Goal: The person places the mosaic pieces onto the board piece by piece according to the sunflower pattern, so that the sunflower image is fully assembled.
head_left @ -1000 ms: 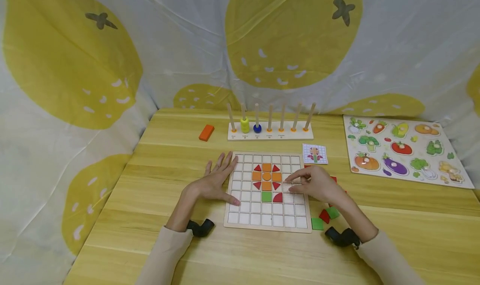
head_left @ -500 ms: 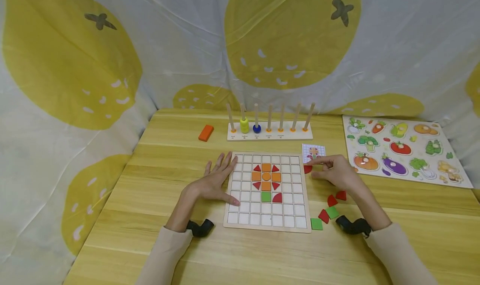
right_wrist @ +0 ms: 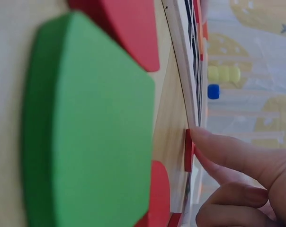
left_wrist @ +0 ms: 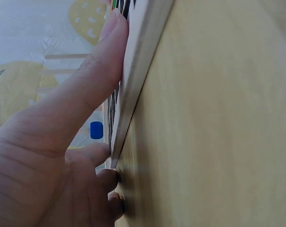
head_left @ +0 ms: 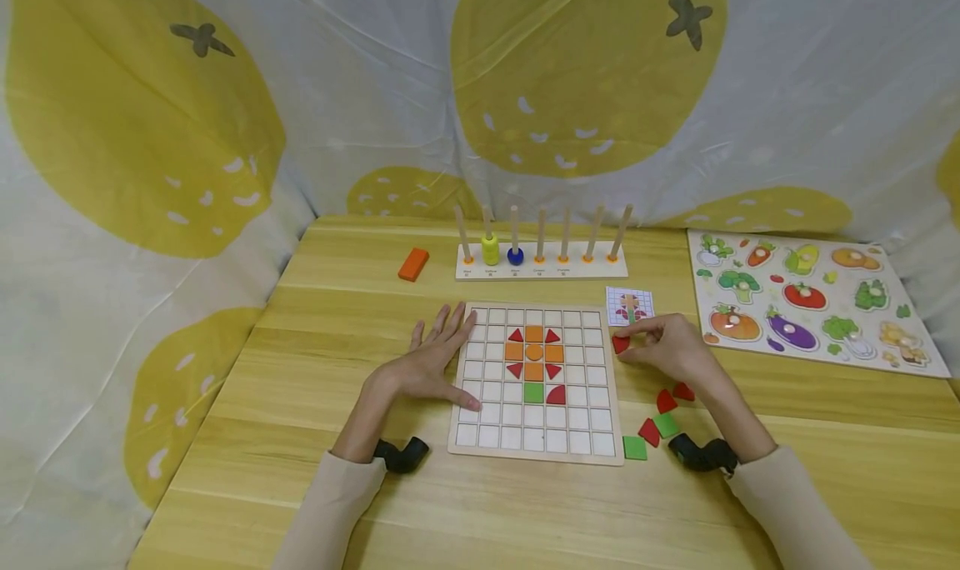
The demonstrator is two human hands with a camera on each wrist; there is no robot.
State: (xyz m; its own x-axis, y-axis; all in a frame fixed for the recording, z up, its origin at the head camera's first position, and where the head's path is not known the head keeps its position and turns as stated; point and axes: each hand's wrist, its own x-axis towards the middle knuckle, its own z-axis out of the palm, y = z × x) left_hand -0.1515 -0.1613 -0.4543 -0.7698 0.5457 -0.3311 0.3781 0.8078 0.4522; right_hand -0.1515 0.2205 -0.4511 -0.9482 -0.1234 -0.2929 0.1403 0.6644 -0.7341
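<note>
The left hand (head_left: 426, 368) lies flat on the left edge of the wooden grid board (head_left: 534, 452), with its fingers straight and spread a little; the thumb presses on the board's left rim, and nothing is held in it. The right hand (head_left: 670, 349) is just beside the right edge of the board, and its fingers (right_wrist: 228, 151) are clamped on a small red piece (head_left: 620, 344) that lies on the bench (head_left: 525, 512), close to the board's rim. On the board there is a pattern of orange squares, red triangles, one green square (head_left: 533, 392) and one red quarter-round piece. A small pattern card (head_left: 629, 306) lies just behind the right hand. Loose red and green pieces (head_left: 651, 430) lie near the right wrist. Farther back stand a peg rack (head_left: 540, 263) and an orange block (head_left: 413, 264); a vegetable puzzle (head_left: 810, 302) lies at the right.
</note>
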